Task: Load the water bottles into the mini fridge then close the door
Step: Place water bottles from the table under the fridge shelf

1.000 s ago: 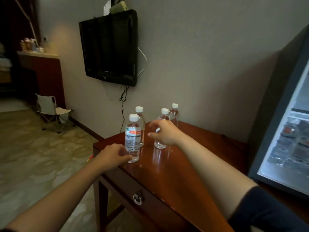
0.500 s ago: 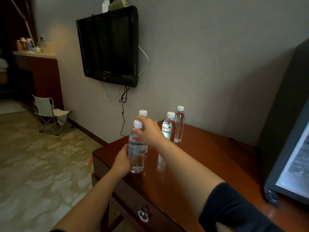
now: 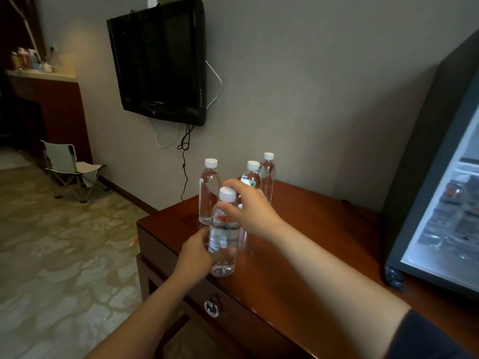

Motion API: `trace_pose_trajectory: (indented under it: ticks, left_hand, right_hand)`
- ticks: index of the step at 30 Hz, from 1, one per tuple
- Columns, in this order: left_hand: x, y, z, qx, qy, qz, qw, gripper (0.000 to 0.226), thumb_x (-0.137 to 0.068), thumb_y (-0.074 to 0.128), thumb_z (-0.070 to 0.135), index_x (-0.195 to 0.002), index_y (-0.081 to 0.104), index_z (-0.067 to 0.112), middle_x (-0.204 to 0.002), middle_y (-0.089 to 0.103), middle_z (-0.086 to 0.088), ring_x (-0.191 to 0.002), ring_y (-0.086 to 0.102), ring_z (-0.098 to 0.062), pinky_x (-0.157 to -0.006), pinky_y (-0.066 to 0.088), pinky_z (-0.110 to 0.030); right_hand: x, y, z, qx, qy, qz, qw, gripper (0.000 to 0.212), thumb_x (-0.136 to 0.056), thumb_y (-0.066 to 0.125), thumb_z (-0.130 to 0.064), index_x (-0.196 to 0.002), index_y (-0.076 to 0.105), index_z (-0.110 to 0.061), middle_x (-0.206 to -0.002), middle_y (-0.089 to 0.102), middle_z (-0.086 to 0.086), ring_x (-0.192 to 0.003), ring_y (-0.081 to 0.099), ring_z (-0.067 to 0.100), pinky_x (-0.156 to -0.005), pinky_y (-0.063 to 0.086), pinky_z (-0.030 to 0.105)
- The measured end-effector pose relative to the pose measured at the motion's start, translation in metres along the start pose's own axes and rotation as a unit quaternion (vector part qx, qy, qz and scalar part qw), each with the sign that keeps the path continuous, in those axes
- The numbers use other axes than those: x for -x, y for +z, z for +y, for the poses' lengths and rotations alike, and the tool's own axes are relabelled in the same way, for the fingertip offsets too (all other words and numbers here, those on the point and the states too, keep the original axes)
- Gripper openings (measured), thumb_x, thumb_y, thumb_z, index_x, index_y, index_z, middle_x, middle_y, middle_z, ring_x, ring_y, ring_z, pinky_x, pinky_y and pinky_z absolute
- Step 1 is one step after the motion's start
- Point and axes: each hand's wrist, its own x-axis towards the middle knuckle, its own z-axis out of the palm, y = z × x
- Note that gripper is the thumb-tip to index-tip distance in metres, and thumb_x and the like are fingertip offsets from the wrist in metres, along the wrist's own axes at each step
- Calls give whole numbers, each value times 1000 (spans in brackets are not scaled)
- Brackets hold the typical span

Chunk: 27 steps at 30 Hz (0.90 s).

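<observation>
the front bottle is looking like clear, shiny plastic with a smooth white cap, and a hand is holding it. three more clear plastic bottles are standing at 12 o'clock from it. the table is showing dark red wood, so glossy it is mirroring the bottles. its drawer pull at 6 o'clock is gleaming like metal. the fridge door at 3 o'clock is looking dark and matt. the folding chair at 10 o'clock is looking like pale cloth.
</observation>
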Motion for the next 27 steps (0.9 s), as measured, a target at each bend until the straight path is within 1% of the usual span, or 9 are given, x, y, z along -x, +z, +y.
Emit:
trace_pose_trajectory:
  ticks: [6, 7, 9, 11, 14, 18, 24, 26, 27]
  left_hand:
    - [20, 43, 26, 4, 52, -76, 996, 56, -52, 77, 53, -102, 67, 32, -94, 74, 10, -88, 70, -6, -85, 56, -43]
    - [21, 52, 32, 3, 64, -86, 994, 55, -52, 77, 53, -101, 67, 32, -95, 74, 10, -88, 70, -7, -86, 55, -44]
    - [22, 74, 47, 6, 85, -104, 991, 55, -52, 77, 52, -102, 67, 30, -95, 74, 10, -90, 70, -7, -87, 55, -43]
    - [23, 98, 64, 20, 93, -122, 988, 57, -51, 77, 49, -102, 67, 27, -95, 74, 8, -89, 70, -7, -87, 55, -42]
    - [26, 138, 89, 43, 98, -170, 980, 52, -54, 80, 43, -101, 66, 27, -97, 74, 6, -90, 71, -10, -89, 55, -42]
    - [31, 194, 115, 56, 112, -210, 970, 32, -68, 82, 26, -95, 65, 31, -97, 74, 5, -92, 70, -10, -90, 54, -42]
    - [39, 272, 156, 86, 138, -267, 950, 45, -67, 80, 38, -107, 64, 28, -102, 72, 6, -97, 67, -10, -92, 53, -42]
    - [41, 296, 169, 95, 143, -280, 945, 43, -71, 79, 36, -109, 62, 26, -102, 71, 7, -98, 66, -10, -91, 53, -35]
    - [43, 308, 175, 97, 143, -288, 942, 41, -73, 78, 33, -110, 60, 25, -102, 69, 9, -96, 65, -8, -86, 53, -25]
  right_hand:
    - [54, -55, 21, -13, 54, 19, 998, 51, -80, 74, -20, -126, 52, -18, -105, 63, -7, -92, 60, 7, -76, 43, 12]
    - [63, -66, 25, -14, 65, 21, 998, 52, -79, 74, -21, -126, 52, -18, -106, 62, -9, -93, 60, 7, -79, 45, 13]
    - [82, -88, 36, -25, 93, 22, 995, 51, -77, 75, -27, -123, 55, -17, -110, 66, -9, -98, 64, 9, -91, 52, 28]
    - [101, -109, 46, -20, 117, 22, 993, 43, -77, 75, -30, -116, 61, -18, -110, 70, -5, -99, 66, 10, -93, 53, 39]
    - [129, -141, 57, -2, 145, 39, 989, 37, -78, 75, -29, -111, 62, -19, -107, 71, -3, -98, 67, 13, -92, 53, 41]
    - [162, -179, 73, 30, 184, 80, 979, 43, -73, 75, -36, -109, 60, -18, -103, 71, 1, -96, 67, 18, -90, 52, 45]
    - [204, -237, 93, 71, 233, 136, 960, 44, -79, 75, -26, -119, 57, -18, -106, 69, 0, -90, 66, 9, -92, 52, 39]
    - [216, -254, 100, 84, 251, 158, 951, 45, -78, 75, -30, -117, 57, -17, -107, 69, 1, -95, 68, 12, -92, 52, 41]
    - [221, -262, 105, 93, 262, 170, 945, 45, -78, 75, -31, -116, 58, -16, -107, 69, 1, -96, 68, 13, -92, 52, 40]
